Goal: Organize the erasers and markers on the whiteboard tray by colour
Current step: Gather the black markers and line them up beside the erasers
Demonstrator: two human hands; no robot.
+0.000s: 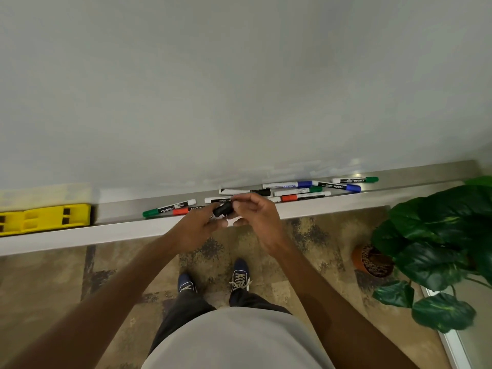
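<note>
Several markers lie scattered on the metal whiteboard tray (399, 183). A green-capped marker (167, 209) and a red one (183, 211) lie at the left of the pile. Two blue markers (288, 185) (338, 186), two more green ones (355, 180) (298, 192), a red one (306, 197) and a black one (245, 192) lie further right. My left hand (198, 227) holds a black marker (223, 209) just above the tray's front edge. My right hand (257, 215) pinches the same marker from the right. A yellow eraser (45, 218) sits at the tray's far left.
The whiteboard (239, 89) fills the upper view. A potted plant (436, 251) with large leaves stands on the floor to the right, close to the tray's end. My feet are on patterned carpet (306, 249) below the tray.
</note>
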